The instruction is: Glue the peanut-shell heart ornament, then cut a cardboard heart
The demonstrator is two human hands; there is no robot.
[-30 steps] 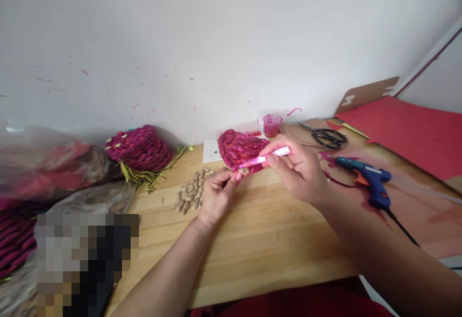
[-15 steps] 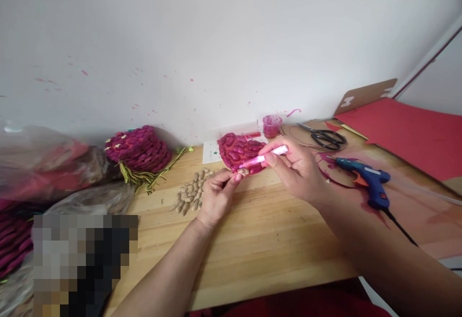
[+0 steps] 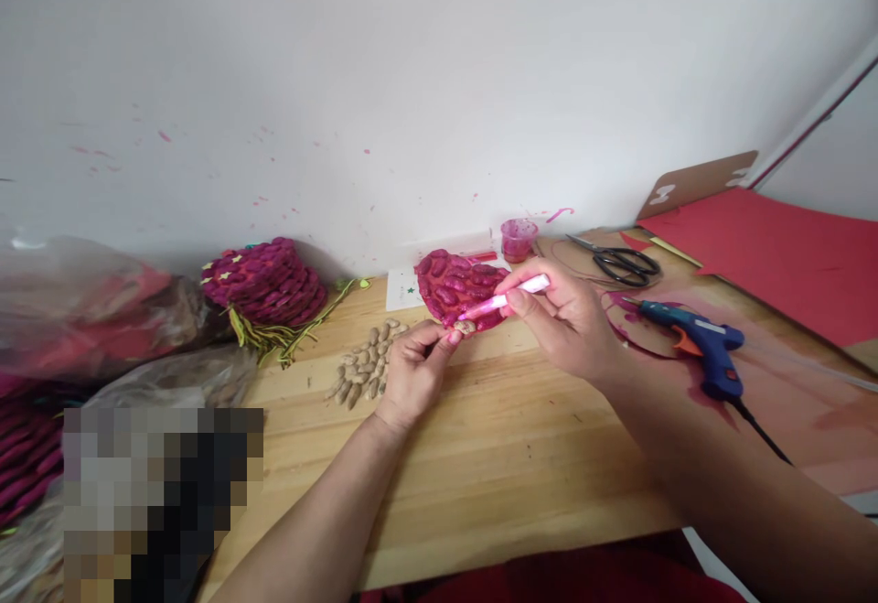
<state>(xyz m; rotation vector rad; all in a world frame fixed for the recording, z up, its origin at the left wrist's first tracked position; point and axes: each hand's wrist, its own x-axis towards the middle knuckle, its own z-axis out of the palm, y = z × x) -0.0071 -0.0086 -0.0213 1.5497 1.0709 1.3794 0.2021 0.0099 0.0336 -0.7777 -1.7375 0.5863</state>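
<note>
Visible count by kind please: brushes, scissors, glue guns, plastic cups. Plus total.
Brush: 1, in the right hand
Scissors: 1 pair
Glue gun: 1
Plastic cup: 1
Total: 4

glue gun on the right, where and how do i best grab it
Probably by the handle, coming from the near side: the blue glue gun seems to lie on its side, handle toward the person, nozzle pointing left. I'd keep fingers off the nozzle and avoid snagging the black cord trailing from the handle's end.
</note>
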